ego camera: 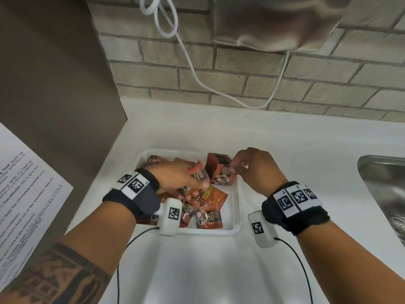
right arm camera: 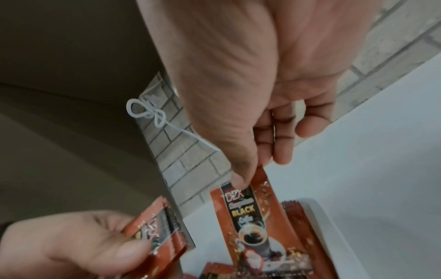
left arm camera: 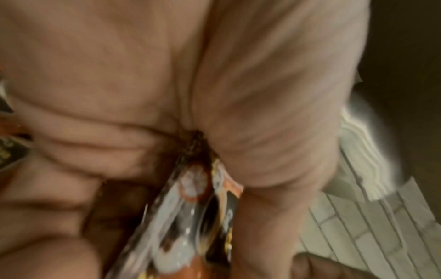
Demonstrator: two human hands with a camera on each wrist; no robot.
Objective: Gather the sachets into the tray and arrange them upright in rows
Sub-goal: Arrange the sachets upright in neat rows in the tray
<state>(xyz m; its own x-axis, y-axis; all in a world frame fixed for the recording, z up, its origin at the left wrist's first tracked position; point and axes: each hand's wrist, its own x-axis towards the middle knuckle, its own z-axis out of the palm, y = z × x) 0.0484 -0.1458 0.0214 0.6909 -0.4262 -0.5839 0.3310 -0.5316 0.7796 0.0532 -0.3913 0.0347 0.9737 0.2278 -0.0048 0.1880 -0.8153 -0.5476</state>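
A white tray (ego camera: 238, 207) sits on the white counter. Several red-brown coffee sachets (ego camera: 213, 197) lie loose and flat in its near half. A short row of upright sachets (ego camera: 220, 172) stands at the far right of the tray. My right hand (ego camera: 238, 166) pinches the top edge of the front upright sachet (right arm camera: 253, 217) between thumb and forefinger. My left hand (ego camera: 197, 176) hovers over the tray's middle and grips a couple of sachets (left arm camera: 190, 207) between thumb and fingers, just left of the row. These held sachets (right arm camera: 152, 232) appear again at the lower left of the right wrist view.
A steel sink (ego camera: 385, 194) opens at the right counter edge. A grey panel (ego camera: 54, 73) with a printed sheet (ego camera: 26, 194) stands on the left. A white cable (ego camera: 190, 62) hangs down the brick wall behind the tray. Bare counter lies in front of the tray.
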